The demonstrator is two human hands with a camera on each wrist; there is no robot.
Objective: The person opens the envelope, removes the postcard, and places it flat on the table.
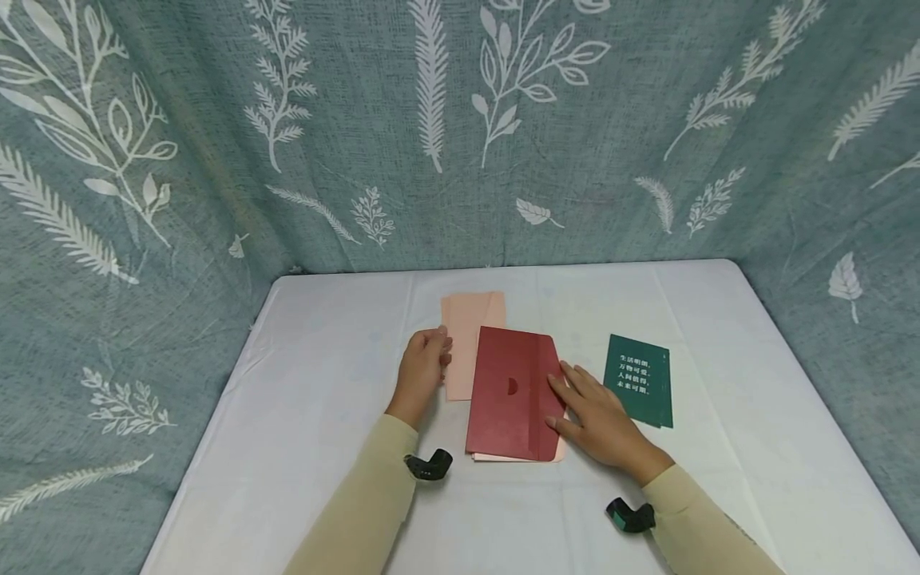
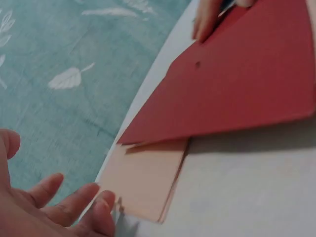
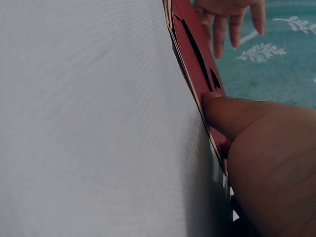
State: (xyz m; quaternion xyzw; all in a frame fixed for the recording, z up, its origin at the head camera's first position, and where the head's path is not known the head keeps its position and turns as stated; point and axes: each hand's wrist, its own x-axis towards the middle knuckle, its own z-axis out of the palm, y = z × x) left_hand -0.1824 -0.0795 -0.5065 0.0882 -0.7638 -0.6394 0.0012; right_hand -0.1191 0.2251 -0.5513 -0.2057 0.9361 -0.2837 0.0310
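A red envelope [image 1: 503,391] with a folded edge strip and a small half-round slot lies over pale pink sheets that peek out along its lower edge. My right hand [image 1: 596,411] rests on its right edge, fingers spread and straight; in the right wrist view the thumb [image 3: 232,114] touches the red edge. Peach envelopes [image 1: 463,343] lie partly under the red one, towards the back. Beside their left edge is my left hand [image 1: 424,371], holding nothing. In the left wrist view its fingers [image 2: 69,205] are loosely bent next to the peach paper.
Two dark green cards [image 1: 636,379] with white writing lie overlapped to the right of my right hand. All this is on a white-covered table [image 1: 316,359], with a green leaf-patterned curtain [image 1: 460,200] behind and at both sides.
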